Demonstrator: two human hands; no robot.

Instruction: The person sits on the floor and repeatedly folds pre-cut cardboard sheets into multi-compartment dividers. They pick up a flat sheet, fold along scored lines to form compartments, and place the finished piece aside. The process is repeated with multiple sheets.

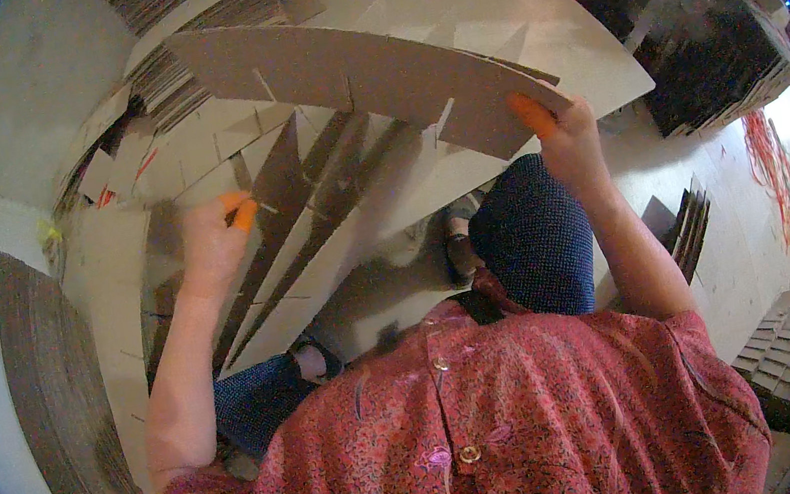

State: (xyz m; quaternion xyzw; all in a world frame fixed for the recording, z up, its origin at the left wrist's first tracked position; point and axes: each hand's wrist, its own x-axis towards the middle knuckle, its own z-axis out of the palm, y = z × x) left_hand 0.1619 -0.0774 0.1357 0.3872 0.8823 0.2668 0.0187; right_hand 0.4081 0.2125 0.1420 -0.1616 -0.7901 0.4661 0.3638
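Overhead, right hand (569,136) gripping slotted cardboard strip (361,75), left hand (213,242) gripping cardboard divider (282,197)

Both arms raised forward, left hand (212,237) and right hand (566,137) in closed grip.

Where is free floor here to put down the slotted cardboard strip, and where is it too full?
Free: pale floor right of the right hand, between the dark stack and orange cords. Crowded: around the left hand, where slotted strips and cardboard stacks cover the floor.
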